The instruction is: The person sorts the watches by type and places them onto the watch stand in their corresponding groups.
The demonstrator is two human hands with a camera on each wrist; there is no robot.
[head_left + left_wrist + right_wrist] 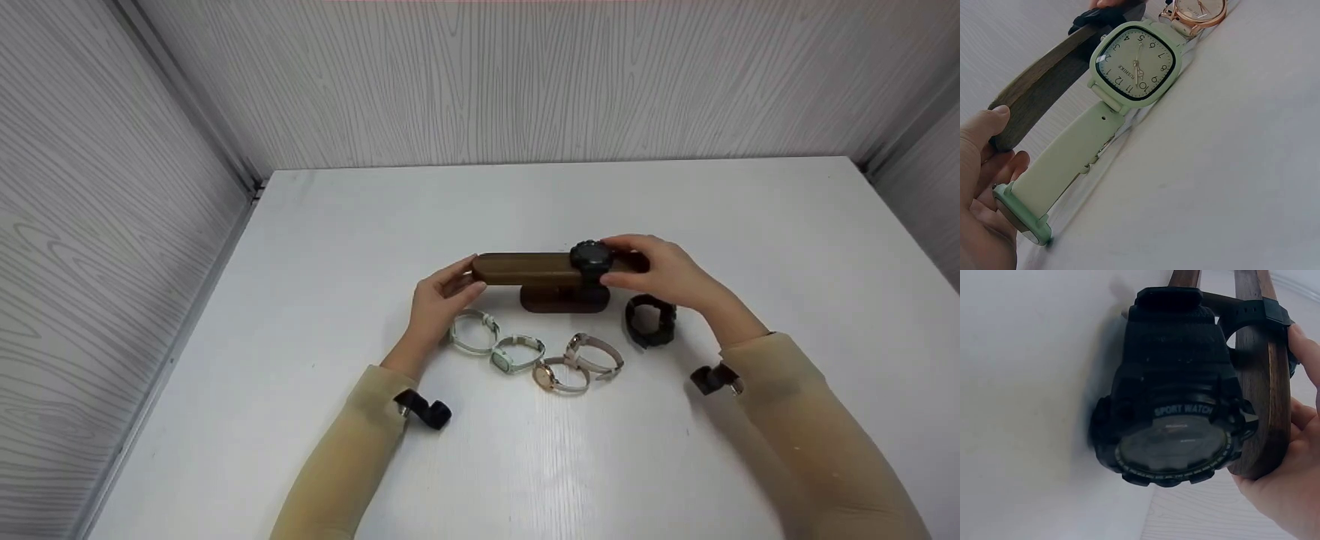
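A dark brown wooden watch stand [525, 268] has a long bar above a short base. In the head view my left hand [437, 306] pinches the bar's left end between thumb and fingers. My right hand [671, 276] reaches around the bar's right end, holding a black watch [592, 257] whose strap loops the bar. In the right wrist view a black sport watch [1174, 439] lies close to the camera, partly covering the stand. Beside my left hand is a mint-green watch [1022, 216]; a square-faced green watch [1136, 64] appears beyond it in the left wrist view.
In front of the stand, a rose-gold watch [545, 377] and a pale-strapped watch [596, 358] lie touching or overlapping on the white table [337, 247]. Wood-grained panels [480, 82] rise behind and at the sides. Black wrist mounts [431, 412] stick out from both sleeves.
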